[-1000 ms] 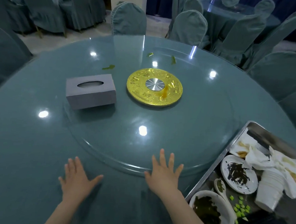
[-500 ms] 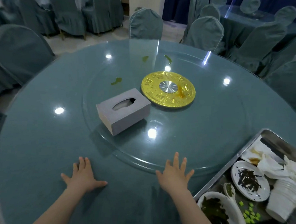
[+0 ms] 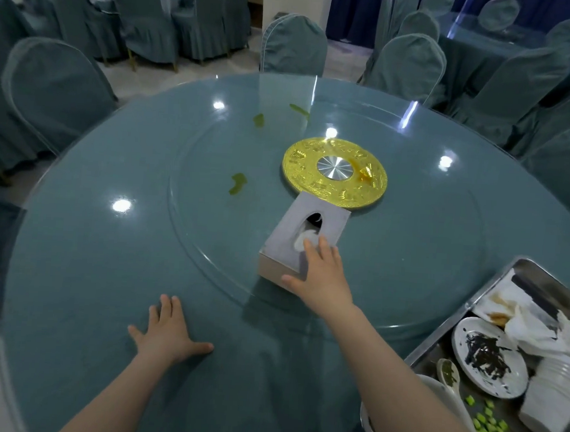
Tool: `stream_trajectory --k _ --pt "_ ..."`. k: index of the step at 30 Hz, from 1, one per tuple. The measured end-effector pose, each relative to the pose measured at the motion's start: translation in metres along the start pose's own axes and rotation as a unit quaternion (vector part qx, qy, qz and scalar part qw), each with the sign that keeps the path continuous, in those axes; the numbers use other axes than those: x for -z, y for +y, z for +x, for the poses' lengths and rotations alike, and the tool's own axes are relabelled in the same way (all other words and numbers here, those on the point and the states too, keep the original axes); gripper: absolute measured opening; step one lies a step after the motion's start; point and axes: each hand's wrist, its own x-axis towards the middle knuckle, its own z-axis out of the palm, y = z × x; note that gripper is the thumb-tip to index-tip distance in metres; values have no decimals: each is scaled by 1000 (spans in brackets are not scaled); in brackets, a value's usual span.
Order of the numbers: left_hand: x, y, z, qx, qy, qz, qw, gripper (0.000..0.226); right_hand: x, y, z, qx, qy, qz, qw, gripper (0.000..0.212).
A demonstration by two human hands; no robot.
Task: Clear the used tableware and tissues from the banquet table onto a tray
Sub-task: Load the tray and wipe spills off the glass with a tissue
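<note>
A big round table (image 3: 83, 270) with a teal cloth fills most of the frame. A round glass turntable (image 3: 424, 257) sits on top of it.

The left hand (image 3: 169, 334) is at the lower left of the frame. It lies flat on the cloth with its fingers spread. It holds nothing.

The right hand (image 3: 321, 278) is near the middle of the frame. It rests on the near end of a grey tissue box (image 3: 304, 240). Its fingers lie on top of the box by the hole, where a bit of white tissue (image 3: 304, 240) shows. Its thumb is on the near side of the box. I cannot tell if the fingers pinch the tissue.

The box stands on the glass, just below a gold disc (image 3: 334, 172) in the middle of the frame. The far end of the box is right by the disc.

Small green food bits (image 3: 237, 183) lie on the glass, up and left of the box.

A metal tray (image 3: 492, 288) is at the lower right of the frame. In it are a dirty plate (image 3: 488, 357), crumpled tissues (image 3: 537, 328), a stack of white cups (image 3: 552, 402), a spoon (image 3: 449, 376) and part of a bowl (image 3: 446, 399).

Chairs (image 3: 58, 88) in teal covers stand around the table, along the top of the frame.
</note>
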Motion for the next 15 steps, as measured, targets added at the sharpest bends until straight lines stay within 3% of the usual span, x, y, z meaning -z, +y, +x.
stream_trajectory --k 2,5,8,15 --pt "0 1 0 0 2 6 1000 139 1 5 2 -32 -10 -23 999 85" --pt "0 2 1 -1 1 11 1000 139 10 18 2 -76 9 -35 996 61" --pt "0 2 1 0 -2 12 1000 138 21 31 1 -53 -2 -67 996 35" --pt "0 1 1 0 -3 15 1000 139 30 55 -20 53 -104 -76 990 63"
